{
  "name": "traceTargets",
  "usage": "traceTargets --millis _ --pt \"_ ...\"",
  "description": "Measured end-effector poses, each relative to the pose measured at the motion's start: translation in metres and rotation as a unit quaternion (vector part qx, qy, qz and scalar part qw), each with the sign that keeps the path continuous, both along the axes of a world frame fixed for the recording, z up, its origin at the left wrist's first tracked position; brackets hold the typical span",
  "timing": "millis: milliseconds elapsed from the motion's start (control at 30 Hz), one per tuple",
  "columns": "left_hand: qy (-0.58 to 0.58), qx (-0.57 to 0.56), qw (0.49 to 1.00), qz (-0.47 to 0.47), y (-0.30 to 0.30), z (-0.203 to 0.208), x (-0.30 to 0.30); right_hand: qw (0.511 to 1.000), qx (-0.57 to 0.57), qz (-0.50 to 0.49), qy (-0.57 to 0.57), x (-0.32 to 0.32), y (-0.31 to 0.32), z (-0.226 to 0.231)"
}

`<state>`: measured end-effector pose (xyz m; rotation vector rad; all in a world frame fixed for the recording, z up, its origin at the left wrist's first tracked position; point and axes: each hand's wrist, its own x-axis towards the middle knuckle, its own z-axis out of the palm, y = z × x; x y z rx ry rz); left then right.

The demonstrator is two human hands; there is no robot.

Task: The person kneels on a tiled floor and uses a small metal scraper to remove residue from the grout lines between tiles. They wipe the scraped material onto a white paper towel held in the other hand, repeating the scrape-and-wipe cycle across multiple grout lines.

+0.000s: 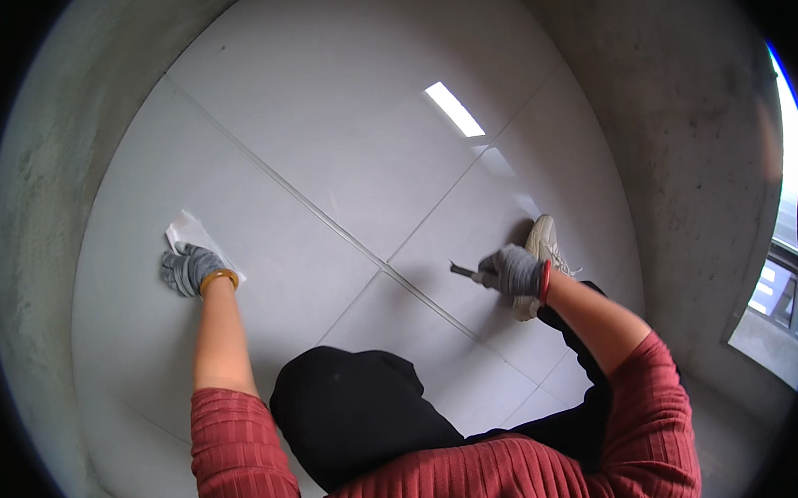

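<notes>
My left hand (191, 269), in a grey work glove with an amber-coloured bangle at the wrist, is low over the tiled floor at the left. Its curled fingers grip the edge of a thin white wipe (190, 230), which looks like paper or cloth and is spread against the tile. At the right, my right hand (512, 271), also grey-gloved, with a red bangle, is closed around a short, slim hand tool (463, 271). The tool's dark, narrow end points left above the floor; its exact kind does not show.
Large pale glossy tiles (315, 155) make up the floor, with a wide joint (317, 211) running diagonally and thinner ones crossing it. Bare concrete walls (688, 147) rise at both sides. My light shoe (542, 240) stands behind my right hand; a window (779, 277) is far right.
</notes>
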<state>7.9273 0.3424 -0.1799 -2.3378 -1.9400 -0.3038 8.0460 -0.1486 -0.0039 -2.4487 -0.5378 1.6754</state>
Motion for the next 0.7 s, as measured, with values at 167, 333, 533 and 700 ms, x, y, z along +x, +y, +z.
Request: traceTargets --millis 167,333,533,700 --pt "-0.114 -0.140 0.984 -0.002 0.019 -0.008 -0.007 0.991 0.031 0.124 0.040 0.062 0.013 -0.006" --pt "-0.309 -0.447 0.829 -0.135 0.012 0.055 -0.059 0.954 0.080 0.286 0.045 0.100 0.035 -0.030" --pt "-0.012 -0.508 0.824 -0.253 -0.111 0.158 -0.193 0.907 0.073 0.406 0.084 0.111 0.054 -0.057" --pt "0.085 -0.555 0.794 -0.235 -0.234 0.151 -0.241 0.873 0.111 0.461 0.111 0.122 0.062 -0.069"
